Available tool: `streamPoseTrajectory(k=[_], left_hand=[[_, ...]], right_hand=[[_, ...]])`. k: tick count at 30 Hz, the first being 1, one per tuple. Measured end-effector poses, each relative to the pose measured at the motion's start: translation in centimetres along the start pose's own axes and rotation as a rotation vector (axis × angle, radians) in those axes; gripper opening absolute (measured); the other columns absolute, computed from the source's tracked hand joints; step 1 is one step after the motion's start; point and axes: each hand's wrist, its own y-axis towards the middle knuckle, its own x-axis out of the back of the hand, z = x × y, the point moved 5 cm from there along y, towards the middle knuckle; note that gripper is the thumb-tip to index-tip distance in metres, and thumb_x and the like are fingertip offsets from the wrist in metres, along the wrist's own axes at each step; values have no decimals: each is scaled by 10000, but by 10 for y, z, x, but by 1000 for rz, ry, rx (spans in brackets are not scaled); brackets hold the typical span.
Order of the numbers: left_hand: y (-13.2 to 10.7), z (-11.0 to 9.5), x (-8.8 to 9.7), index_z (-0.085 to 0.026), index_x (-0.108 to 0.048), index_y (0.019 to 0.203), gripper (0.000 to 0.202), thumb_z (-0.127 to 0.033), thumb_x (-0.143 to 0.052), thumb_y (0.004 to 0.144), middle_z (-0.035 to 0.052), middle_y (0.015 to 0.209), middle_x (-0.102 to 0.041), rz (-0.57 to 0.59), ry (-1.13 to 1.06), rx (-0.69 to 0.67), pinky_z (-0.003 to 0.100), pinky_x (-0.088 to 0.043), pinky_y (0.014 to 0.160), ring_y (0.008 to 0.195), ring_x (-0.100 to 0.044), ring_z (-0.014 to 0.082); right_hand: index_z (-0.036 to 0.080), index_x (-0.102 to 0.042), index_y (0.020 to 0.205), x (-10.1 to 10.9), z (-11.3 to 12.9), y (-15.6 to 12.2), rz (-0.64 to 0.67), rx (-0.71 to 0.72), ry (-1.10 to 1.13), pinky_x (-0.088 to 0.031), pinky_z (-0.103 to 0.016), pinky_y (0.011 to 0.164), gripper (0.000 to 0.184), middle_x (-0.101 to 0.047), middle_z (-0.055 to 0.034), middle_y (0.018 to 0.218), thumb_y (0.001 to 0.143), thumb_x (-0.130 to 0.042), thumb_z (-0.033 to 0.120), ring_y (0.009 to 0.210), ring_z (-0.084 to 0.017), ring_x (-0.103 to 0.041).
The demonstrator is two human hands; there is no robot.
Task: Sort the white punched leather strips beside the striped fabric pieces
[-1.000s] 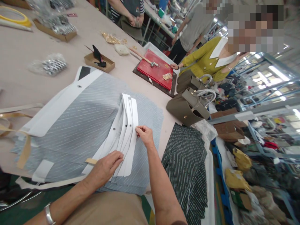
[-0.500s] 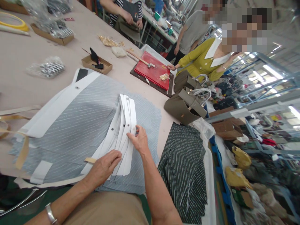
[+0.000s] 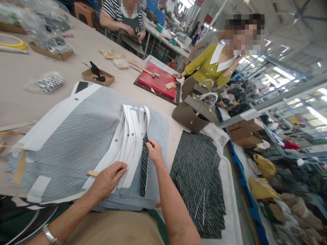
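My right hand (image 3: 155, 152) pinches the edge of a strip (image 3: 144, 166), turned partly over so that its dark, patterned side shows. Beside it a fan of white strips (image 3: 130, 139), several with a small metal snap, overlaps on a stack of grey-blue patterned sheets (image 3: 92, 132). My left hand (image 3: 109, 178) rests over the lower left of the fan, thumb and fingers drawn together; whether anything is between them is hidden. Longer white strips (image 3: 58, 119) lie along the stack's left side.
Dark patterned sheets (image 3: 196, 177) lie at the right, with olive handbags (image 3: 194, 114) behind. Farther off are a red board (image 3: 159, 78) with a hammer (image 3: 153, 74), and a small box (image 3: 99, 78). Two people (image 3: 214, 63) (image 3: 122, 25) are across the table.
My right hand has taken the rightmost strip and turned it, bringing its dark side into view. My left hand stays about where it was. The camera view has shifted slightly.
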Motion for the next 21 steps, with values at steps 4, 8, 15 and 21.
streamPoseTrajectory(k=[4,8,15,21], left_hand=[[-2,0,1,-229,-659,921,244,-416,-502,922,12,936,-718,-11,3,11,271,-521,765,862,-679,186],[-5,-11,4,-223,-654,822,278,-450,-517,910,9,872,-707,-38,-35,-14,259,-515,723,811,-671,181],[-11,-43,11,-210,-595,753,348,-465,-483,963,-3,741,-640,-90,-24,-132,251,-476,668,708,-614,157],[-8,-77,24,-207,-566,703,374,-444,-489,983,1,678,-607,-179,170,-394,286,-427,668,679,-554,164]], right_hand=[[165,-755,927,35,3,-5,-116,31,9,-530,-316,798,308,-739,-7,827,797,-556,360,757,-172,-644],[149,-755,987,120,-3,-21,-276,15,-52,-521,-380,890,383,-763,-71,962,755,-597,410,893,-224,-681],[103,-750,1033,294,-40,-91,-632,-257,-512,-506,-451,951,475,-747,-182,1015,708,-603,418,1051,-319,-673],[61,-677,1160,271,-13,-117,-605,-265,-712,-471,-497,976,511,-700,-238,1116,767,-584,373,1047,-345,-663]])
